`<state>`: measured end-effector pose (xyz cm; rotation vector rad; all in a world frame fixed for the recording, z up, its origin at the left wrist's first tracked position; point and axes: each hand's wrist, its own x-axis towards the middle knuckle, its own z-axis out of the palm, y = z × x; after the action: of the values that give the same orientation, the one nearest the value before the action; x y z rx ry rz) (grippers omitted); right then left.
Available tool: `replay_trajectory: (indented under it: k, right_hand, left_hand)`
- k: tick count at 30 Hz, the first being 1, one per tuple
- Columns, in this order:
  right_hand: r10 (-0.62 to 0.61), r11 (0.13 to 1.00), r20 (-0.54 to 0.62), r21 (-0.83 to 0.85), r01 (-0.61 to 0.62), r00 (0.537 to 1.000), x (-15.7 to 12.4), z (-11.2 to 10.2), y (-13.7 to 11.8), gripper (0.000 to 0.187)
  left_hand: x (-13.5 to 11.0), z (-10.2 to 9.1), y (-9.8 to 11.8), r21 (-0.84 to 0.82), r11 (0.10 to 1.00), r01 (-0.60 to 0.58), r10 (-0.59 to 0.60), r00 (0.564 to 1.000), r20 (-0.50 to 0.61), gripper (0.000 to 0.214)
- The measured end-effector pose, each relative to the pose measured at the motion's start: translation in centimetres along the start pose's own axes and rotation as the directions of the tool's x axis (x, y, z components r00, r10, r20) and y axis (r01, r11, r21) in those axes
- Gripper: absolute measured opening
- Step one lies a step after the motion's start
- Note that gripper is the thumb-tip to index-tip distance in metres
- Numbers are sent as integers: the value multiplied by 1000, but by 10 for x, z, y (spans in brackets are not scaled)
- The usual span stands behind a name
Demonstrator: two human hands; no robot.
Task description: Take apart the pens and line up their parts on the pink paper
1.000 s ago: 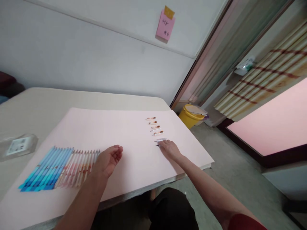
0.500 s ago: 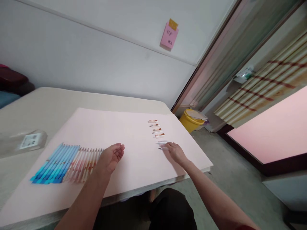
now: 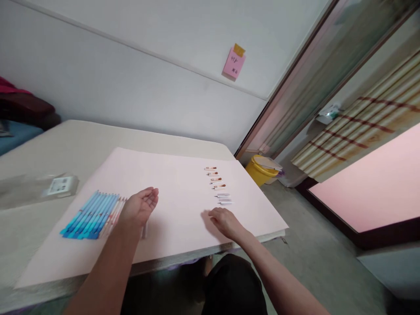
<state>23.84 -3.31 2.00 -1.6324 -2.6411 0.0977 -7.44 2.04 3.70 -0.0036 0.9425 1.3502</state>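
Note:
My left hand (image 3: 139, 206) is cupped above the pink-white board, palm turned inward, fingers loosely curled and nothing seen in it. Its forearm covers part of a row of slim pens: blue pens (image 3: 92, 214) on the left and white-and-pink pens (image 3: 113, 216) beside them. Over the right part of the board is my right hand (image 3: 225, 222), fingers loosely bent and apart from the pieces, with nothing visible in it. Just beyond it lie two short whitish pieces with dark tips (image 3: 225, 203). Farther back, short pieces with brown printed ends (image 3: 219, 187) continue the column.
The board (image 3: 173, 175) lies on a pale table (image 3: 98, 135). A clear plastic packet with a white label (image 3: 62, 186) is at the left. A yellow bin (image 3: 259, 173) stands on the floor beyond the right corner. A pink note (image 3: 234, 63) hangs on the wall.
My right hand has drawn away from the nearest whitish piece, moving left and toward me. The left hand has shifted left over the pens. The view has turned slightly.

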Motion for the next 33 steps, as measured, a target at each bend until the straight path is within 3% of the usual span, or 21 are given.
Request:
replay_trajectory:
  k: [5,10,14,18,22,27,33]
  right_hand:
    - [-220,975,79,28,219,972,47,-22,-72,20]
    - [-300,951,96,104,290,949,78,-23,-108,25]
    - [-318,939,98,170,299,943,85,-5,-113,28]
    - [-309,944,128,167,286,943,83,19,-115,28]
    - [-305,951,168,112,289,937,84,35,-129,46]
    - [-278,959,183,104,262,943,89,38,-141,55]
    - [-247,967,113,91,238,962,87,32,-131,35]
  left_hand:
    - [-3,-21,37,-71,990,-122,117,990,-74,14]
    - [-5,-29,50,-65,972,-227,219,969,-115,14]
    - [-5,-25,44,-23,969,-246,243,966,-91,13]
    - [-5,-22,36,143,936,-321,326,945,-13,12]
    - [-3,-17,33,241,902,-358,360,932,34,10]
    - [-2,-10,29,260,911,-320,329,944,8,10]
    - [-5,-13,27,280,906,-317,329,944,6,10]
